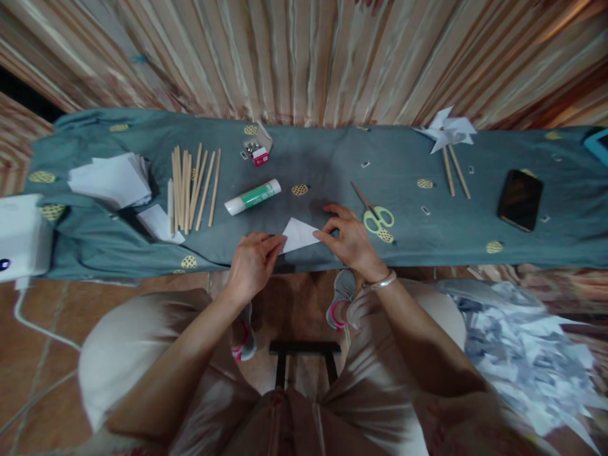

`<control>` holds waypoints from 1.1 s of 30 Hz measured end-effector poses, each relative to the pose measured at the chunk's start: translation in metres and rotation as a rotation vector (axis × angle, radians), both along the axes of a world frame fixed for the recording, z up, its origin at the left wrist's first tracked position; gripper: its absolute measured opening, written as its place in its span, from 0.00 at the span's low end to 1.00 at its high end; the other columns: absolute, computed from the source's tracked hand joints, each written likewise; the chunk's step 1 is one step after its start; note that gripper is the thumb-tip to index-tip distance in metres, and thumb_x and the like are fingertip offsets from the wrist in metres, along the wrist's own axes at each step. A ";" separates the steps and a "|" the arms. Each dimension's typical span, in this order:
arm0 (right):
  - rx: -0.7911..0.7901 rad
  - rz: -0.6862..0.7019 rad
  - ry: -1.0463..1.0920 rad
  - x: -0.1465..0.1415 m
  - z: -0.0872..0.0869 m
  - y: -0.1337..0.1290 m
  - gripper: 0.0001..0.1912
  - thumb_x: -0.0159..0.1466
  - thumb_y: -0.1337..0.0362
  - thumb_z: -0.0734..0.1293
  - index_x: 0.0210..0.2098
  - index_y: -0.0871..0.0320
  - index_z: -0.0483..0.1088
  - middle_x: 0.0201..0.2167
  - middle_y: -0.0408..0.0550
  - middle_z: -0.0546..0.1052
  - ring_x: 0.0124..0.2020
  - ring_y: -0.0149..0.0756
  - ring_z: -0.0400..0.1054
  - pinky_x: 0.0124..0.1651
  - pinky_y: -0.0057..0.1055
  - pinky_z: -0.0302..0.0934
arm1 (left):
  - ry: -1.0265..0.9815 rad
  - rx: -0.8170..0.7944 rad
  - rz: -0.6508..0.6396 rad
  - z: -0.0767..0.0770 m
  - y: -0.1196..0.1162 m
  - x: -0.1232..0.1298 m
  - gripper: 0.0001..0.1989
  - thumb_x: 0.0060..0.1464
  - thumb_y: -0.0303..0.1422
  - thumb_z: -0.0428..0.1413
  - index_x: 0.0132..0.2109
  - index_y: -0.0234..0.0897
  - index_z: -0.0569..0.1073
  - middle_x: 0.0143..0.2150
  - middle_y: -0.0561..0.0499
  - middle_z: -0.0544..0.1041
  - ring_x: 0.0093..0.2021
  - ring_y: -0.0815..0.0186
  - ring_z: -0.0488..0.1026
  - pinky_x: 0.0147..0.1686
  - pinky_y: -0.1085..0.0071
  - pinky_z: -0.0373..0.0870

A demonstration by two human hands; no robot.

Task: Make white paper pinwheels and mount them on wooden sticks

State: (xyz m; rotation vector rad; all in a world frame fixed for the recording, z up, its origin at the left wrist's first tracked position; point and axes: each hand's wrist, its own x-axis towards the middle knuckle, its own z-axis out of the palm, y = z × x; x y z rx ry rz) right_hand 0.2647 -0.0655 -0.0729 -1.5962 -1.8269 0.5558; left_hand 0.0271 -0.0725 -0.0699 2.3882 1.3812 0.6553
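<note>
A small folded sheet of white paper [299, 234] lies at the front edge of the cloth-covered table, between my hands. My left hand [254, 263] pinches its left corner between thumb and fingers. At its right corner, my right hand [349, 239] grips with thumb and forefinger, the other fingers curled above. Just right of that hand rest scissors [377, 217] with pale green handles, blades pointing away. A green and white glue stick [253, 197] lies beyond my left hand.
Wooden sticks [183, 190] and stacked paper [111, 180] lie left. A small pin box [259, 152] stands behind. Paper pinwheels [446, 130] and a phone [520, 199] are right. Paper scraps [527, 354] fill a bag below. A white device [23, 234] sits far left.
</note>
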 end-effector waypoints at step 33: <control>-0.005 -0.008 -0.021 -0.001 0.000 0.002 0.13 0.60 0.58 0.72 0.22 0.55 0.71 0.53 0.55 0.76 0.58 0.52 0.69 0.61 0.51 0.61 | 0.091 -0.013 -0.026 0.005 0.006 0.002 0.18 0.67 0.36 0.47 0.49 0.37 0.80 0.29 0.48 0.74 0.31 0.62 0.69 0.34 0.69 0.65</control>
